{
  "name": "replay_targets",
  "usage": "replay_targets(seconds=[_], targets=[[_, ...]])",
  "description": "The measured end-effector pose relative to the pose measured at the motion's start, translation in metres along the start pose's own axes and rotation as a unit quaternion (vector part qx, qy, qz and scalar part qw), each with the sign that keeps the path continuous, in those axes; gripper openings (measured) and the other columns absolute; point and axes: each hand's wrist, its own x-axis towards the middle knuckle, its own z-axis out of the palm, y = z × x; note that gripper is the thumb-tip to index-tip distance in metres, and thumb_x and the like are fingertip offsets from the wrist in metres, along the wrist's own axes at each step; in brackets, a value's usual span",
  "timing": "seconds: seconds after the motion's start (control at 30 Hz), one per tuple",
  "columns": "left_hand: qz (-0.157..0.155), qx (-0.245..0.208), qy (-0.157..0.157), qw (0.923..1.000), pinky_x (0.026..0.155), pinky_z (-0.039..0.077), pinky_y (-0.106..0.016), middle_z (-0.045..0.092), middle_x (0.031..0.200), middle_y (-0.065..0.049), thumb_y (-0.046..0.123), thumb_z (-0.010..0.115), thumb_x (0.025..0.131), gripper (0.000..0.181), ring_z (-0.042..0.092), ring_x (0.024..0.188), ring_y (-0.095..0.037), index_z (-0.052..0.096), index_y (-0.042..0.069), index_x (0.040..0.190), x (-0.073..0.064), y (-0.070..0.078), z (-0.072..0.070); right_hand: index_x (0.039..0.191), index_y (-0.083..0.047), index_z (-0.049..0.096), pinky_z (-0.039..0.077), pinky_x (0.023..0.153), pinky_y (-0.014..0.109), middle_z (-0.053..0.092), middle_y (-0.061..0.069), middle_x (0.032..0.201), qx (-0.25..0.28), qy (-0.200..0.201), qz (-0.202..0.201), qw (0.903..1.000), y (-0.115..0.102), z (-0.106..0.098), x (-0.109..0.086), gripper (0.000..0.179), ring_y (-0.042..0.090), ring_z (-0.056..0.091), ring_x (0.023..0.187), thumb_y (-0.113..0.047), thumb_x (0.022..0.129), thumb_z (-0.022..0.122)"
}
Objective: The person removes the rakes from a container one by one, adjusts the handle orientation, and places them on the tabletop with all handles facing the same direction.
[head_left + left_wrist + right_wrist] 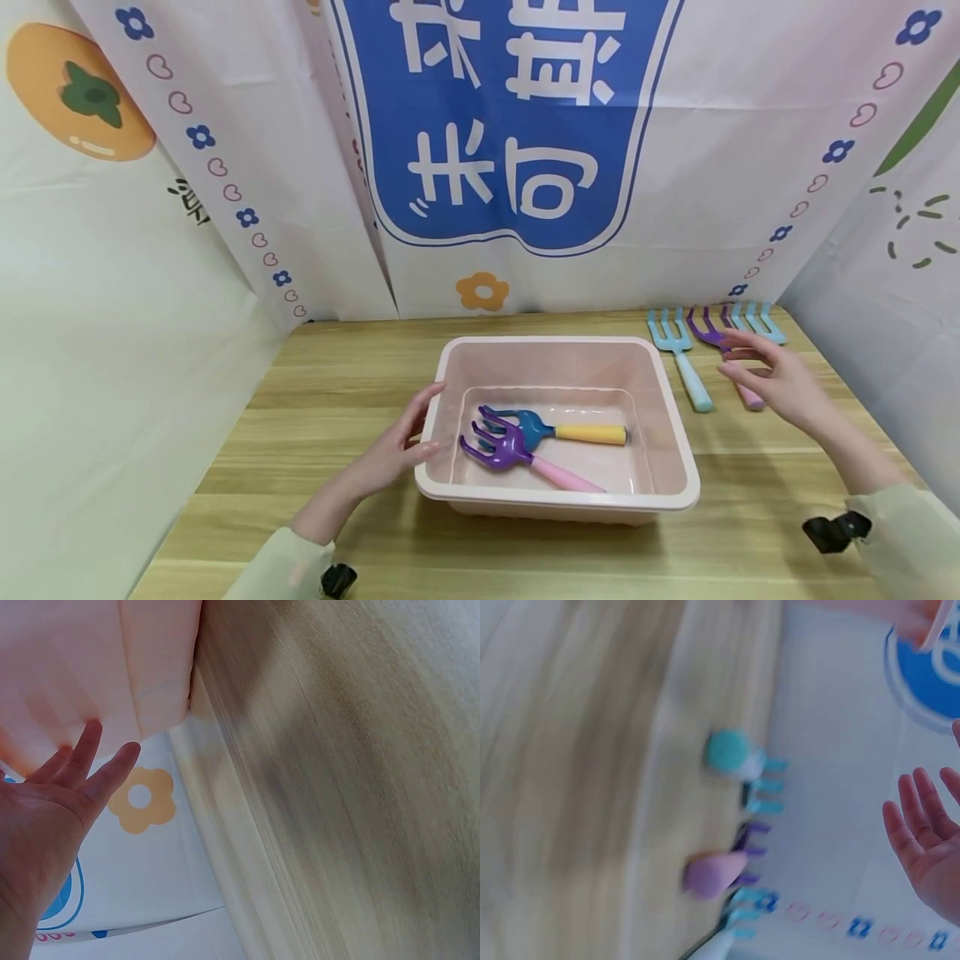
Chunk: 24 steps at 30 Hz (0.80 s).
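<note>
My left hand (401, 433) is at the left side of a pale pink plastic bin (558, 500), thumb and fingertips right at its rim. In the left wrist view, its extended fingers (90, 754) lie along the outer wall. Inside the bin are a purple hand rake with a pink handle (562, 475) and a blue hand rake with a yellow handle (591, 433). My right hand (772, 379), fingers loosely bent and holding nothing, hovers over another purple hand rake (707, 332), hiding part of its pink handle. In the right wrist view, the hand's fingers (922, 810) are spread.
A light blue hand rake (692, 382) lies between the bin and the purple one. A second light blue one (761, 321) is farther right, its handle hidden. A printed cloth (480, 275) hangs behind the wooden table (337, 367), and sheets flank both sides.
</note>
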Motion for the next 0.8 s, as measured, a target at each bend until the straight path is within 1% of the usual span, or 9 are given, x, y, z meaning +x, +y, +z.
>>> replay_targets(seconds=[0.13,0.2,0.3,0.43,0.57,0.67,0.8], targets=[[0.000,0.003,0.000,1.0000,0.104,0.034,-0.057,0.022,0.153,-0.028,0.011,0.057,0.096,0.073,0.036,0.132,-0.045,0.016,0.023,0.155,0.000,0.000,0.000,0.136,0.009,0.045,0.044,0.081,0.007,0.053,-0.024,0.117,0.022,-0.025,-0.031,0.9990,-0.025,0.009,0.005,0.048,-0.006,0.055,0.100,0.001,0.093,0.062],[0.001,0.004,-0.001,1.0000,0.104,0.034,-0.058,0.022,0.153,-0.029,0.011,0.057,0.096,0.073,0.036,0.132,-0.046,0.016,0.023,0.155,0.000,0.000,0.000,0.137,0.007,0.046,0.045,0.081,0.008,0.054,-0.022,0.118,0.023,-0.036,-0.044,0.9981,-0.037,0.012,0.008,0.048,-0.004,0.055,0.101,0.001,0.092,0.063],[0.004,0.000,-0.002,1.0000,0.103,0.035,-0.057,0.023,0.152,-0.029,0.009,0.056,0.095,0.073,0.037,0.131,-0.046,0.016,0.023,0.155,0.000,-0.001,-0.001,0.137,0.005,0.048,0.045,0.082,0.009,0.059,-0.005,0.121,0.016,-0.050,-0.064,0.9966,-0.053,0.018,0.013,0.049,-0.001,0.056,0.102,0.002,0.090,0.064],[0.012,-0.003,-0.002,0.9999,0.101,0.037,-0.056,0.025,0.151,-0.030,0.005,0.055,0.094,0.074,0.038,0.130,-0.046,0.016,0.022,0.155,0.000,-0.001,-0.001,0.138,-0.001,0.051,0.045,0.083,0.013,0.060,0.014,0.121,-0.003,-0.081,-0.068,0.9944,-0.074,0.024,0.023,0.049,0.003,0.056,0.103,-0.004,0.091,0.066],[0.014,-0.002,-0.003,0.9999,0.101,0.037,-0.056,0.024,0.151,-0.030,0.006,0.055,0.095,0.074,0.038,0.130,-0.047,0.016,0.022,0.155,0.001,-0.001,-0.001,0.137,-0.003,0.051,0.050,0.086,0.025,0.062,0.015,0.121,-0.003,-0.128,-0.080,0.9885,-0.092,0.033,0.036,0.048,0.019,0.060,0.104,-0.007,0.092,0.066],[0.010,0.001,-0.003,0.9999,0.102,0.036,-0.056,0.023,0.152,-0.030,0.009,0.056,0.095,0.073,0.037,0.131,-0.046,0.016,0.022,0.155,0.000,-0.001,-0.001,0.137,-0.002,0.050,0.051,0.088,0.037,0.061,0.015,0.121,0.016,-0.175,-0.087,0.9806,-0.100,0.043,0.045,0.049,0.031,0.060,0.105,-0.008,0.091,0.067],[0.005,0.002,-0.003,1.0000,0.103,0.035,-0.056,0.022,0.152,-0.029,0.013,0.057,0.096,0.073,0.037,0.131,-0.047,0.016,0.022,0.155,0.000,0.000,-0.001,0.139,-0.001,0.048,0.049,0.092,0.049,0.060,0.014,0.124,0.036,-0.239,-0.077,0.9671,-0.106,0.057,0.055,0.054,0.034,0.058,0.109,-0.011,0.090,0.069]])
